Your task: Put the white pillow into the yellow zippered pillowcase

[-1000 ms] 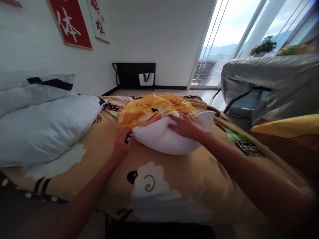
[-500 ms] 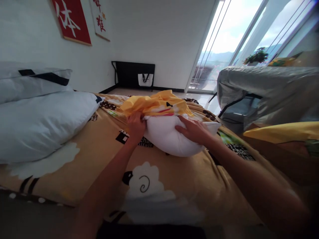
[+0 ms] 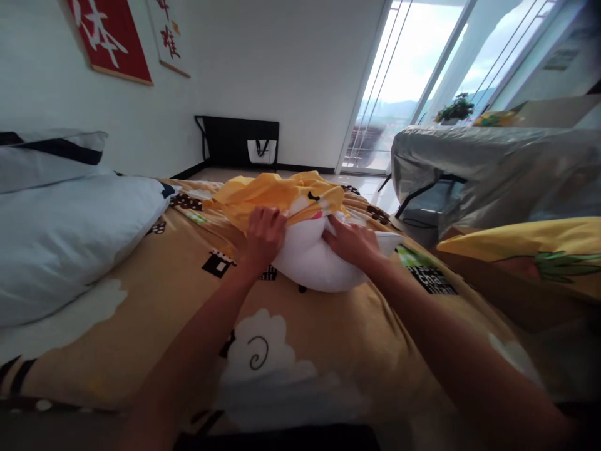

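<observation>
A white cushion insert (image 3: 323, 266) lies on the bed, its far part inside a yellow cushion cover (image 3: 263, 191) with a printed face. My left hand (image 3: 267, 230) is closed on the cover's near edge, at the left side of the insert. On the right, my right hand (image 3: 350, 238) pinches the insert close to the cover's opening, thumb pressed into the white fabric. Its fingertips are partly hidden at the cover's edge. One white corner of the insert sticks out to the right, outside the cover.
The bed has a tan sheep-print blanket (image 3: 178, 338). White pillows (image 3: 84, 232) are stacked at the left. Past the bed's right edge stand a cardboard box (image 3: 498, 288) with a yellow cushion (image 3: 507, 241) on it and a table under a silvery cover (image 3: 441, 147).
My left hand has shifted up over the cover's edge, and the cover reaches a bit further down the insert's left side. My right hand has slid toward the opening. The view has turned slightly right.
</observation>
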Tool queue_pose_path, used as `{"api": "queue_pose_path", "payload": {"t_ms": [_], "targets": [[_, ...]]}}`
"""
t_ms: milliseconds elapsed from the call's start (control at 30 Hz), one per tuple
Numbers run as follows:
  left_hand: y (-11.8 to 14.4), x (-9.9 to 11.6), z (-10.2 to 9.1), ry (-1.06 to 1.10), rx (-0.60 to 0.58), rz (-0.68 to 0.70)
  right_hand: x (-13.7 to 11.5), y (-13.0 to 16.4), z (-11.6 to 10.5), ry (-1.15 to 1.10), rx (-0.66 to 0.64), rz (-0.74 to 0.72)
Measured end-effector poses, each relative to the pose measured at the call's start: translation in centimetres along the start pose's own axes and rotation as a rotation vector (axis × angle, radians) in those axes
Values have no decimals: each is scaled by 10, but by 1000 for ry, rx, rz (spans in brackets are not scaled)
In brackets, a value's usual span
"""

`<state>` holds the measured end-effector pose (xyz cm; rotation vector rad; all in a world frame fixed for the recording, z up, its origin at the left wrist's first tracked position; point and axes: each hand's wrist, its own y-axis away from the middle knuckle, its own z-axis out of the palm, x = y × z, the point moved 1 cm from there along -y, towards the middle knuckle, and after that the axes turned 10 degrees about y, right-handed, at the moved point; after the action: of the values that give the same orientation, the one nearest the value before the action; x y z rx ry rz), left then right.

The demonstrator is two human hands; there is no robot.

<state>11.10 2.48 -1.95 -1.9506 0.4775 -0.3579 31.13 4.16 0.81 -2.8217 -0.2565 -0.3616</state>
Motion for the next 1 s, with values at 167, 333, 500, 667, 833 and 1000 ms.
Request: {"api": "queue_pose_path", "payload": {"t_ms": [167,333,500,667,833,1000], "targets": [[-20,30,-9,-183,-293,72,-24,9,-8,-10,53,-179],[-21,34,-18,-276,-417,-11,-56,28,-22,19,124,-325],[-10,26,-32,-193,-522,-60,-65,29,-20,14,166,-453],[-5,34,-25,-50,-484,-128,-60,18,-14,-34,115,-484],[7,24,-20,204,-329,-209,-39,40,-11,-119,206,-454],[13,14,-28,327,-306,-307,-14,83,6,-240,414,-363]]}}
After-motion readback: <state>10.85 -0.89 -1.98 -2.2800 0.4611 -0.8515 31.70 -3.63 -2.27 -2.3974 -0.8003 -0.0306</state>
